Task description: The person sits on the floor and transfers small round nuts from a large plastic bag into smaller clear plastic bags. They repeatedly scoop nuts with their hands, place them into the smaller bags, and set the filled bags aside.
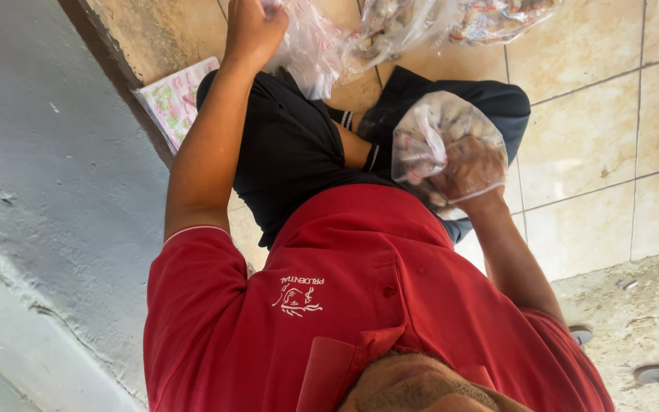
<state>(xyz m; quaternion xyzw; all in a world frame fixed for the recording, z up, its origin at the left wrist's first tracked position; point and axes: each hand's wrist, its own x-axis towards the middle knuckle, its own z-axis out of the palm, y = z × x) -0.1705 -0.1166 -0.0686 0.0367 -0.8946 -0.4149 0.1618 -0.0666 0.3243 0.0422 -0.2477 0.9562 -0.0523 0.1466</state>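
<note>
Left hand (253,30): upper centre-left, gripping crumpled clear plastic bags (329,38) on beige tiled floor (581,137).
Right hand (470,172): centre-right, inside small clear plastic bag (440,141) of pale pieces, grip closing on them.

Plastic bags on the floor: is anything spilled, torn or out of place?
Nothing stands out. The right hand is inside a small clear bag, whose contents stay in. The left hand grips bigger bags lying on the tiled floor; no spill shows.
</note>
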